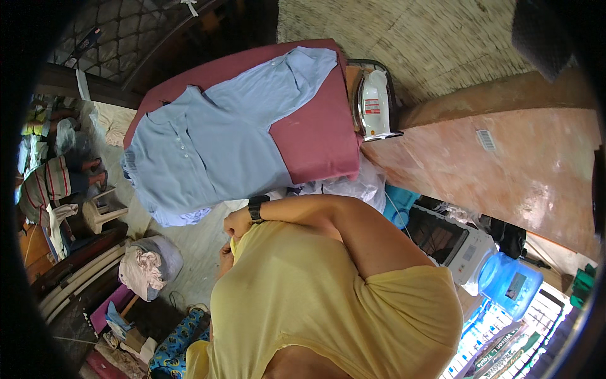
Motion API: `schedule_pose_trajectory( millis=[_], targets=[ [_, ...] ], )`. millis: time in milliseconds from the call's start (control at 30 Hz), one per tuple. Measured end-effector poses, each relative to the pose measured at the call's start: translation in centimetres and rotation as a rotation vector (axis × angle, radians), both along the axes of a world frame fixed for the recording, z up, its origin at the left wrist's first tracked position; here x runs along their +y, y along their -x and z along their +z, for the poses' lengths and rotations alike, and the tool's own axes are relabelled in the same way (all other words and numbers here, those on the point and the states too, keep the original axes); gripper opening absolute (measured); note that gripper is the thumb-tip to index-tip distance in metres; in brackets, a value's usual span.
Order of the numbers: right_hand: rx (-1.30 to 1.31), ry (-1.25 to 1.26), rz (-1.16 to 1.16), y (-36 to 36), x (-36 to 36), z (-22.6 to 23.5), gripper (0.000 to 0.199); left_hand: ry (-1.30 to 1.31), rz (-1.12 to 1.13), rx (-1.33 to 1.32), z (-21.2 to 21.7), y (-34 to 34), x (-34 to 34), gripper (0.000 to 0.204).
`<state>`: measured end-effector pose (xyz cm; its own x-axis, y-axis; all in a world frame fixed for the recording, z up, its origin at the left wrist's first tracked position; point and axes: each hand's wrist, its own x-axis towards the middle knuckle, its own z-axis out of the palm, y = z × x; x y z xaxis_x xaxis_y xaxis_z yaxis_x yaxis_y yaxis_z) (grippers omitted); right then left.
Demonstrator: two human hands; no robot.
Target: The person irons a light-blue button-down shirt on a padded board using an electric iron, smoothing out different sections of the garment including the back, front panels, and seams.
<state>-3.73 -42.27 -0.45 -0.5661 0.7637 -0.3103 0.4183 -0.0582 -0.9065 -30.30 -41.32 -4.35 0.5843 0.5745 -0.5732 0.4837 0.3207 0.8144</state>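
The light-blue shirt (221, 145) lies spread, placket up, across the far maroon-covered desk (315, 145); laying-out looks done. The right hand (237, 222) and the left hand (225, 258) are close together by the yellow top (284, 271), grip impossible to tell. Working the shirt calls for reaching forward.

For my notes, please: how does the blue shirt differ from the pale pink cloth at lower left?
The blue shirt lies spread out over the maroon cover; the pale pink cloth is crumpled. The shirt looks broad; the cloth, a smaller bundle. Both are fabric.
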Motion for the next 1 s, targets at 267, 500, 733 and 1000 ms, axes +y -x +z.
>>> schedule_pose_trajectory(
  millis=[267,500,733,1000],
  targets=[
    [0.14,0.004,-0.128,-0.4,1.3,0.6,0.026,0.026,-0.062,-0.006,-1.5,1.5,2.2,0.012],
    [0.16,0.044,-0.069,-1.9,1.8,2.3,0.029,0.056,-0.082,-0.033,-3.0,3.7,3.8,0.008],
    [0.138,0.005,-0.051,-2.0,2.8,1.2,0.028,-0.084,0.019,-0.083,-4.3,1.4,3.5,0.009],
    [0.127,0.009,-0.024,-1.2,3.4,0.2,0.028,-0.525,-0.08,0.18,-3.2,-0.3,3.5,0.015]
  ],
)
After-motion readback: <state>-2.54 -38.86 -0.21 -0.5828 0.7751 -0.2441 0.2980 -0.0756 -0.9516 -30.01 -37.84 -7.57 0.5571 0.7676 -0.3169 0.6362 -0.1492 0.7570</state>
